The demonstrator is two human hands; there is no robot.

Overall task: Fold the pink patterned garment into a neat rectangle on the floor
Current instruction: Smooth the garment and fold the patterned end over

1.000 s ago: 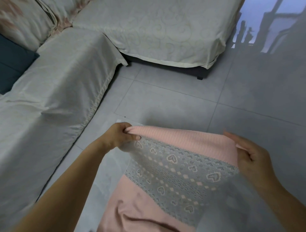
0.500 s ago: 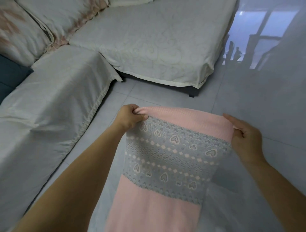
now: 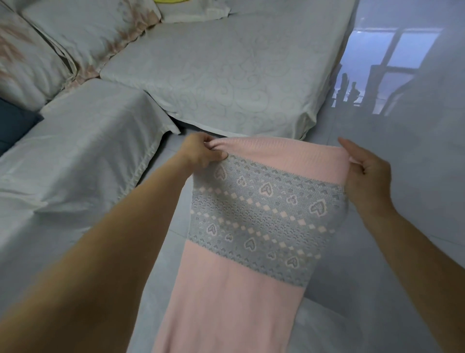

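While your left hand (image 3: 201, 153) and right hand (image 3: 367, 173) each pinch a top corner, the garment (image 3: 254, 226) hangs above the floor (image 3: 402, 226): soft, light, stretchy knit, so keep both grips on the hem.

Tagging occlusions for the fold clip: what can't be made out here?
Head view only.
Bottom edge cuts off the pink knit garment with grey heart band lower down.
Its hem partly hides fingertips of the left hand and right hand.
Left edge cuts the dark blue cushion.
Top edge cuts a yellow object.
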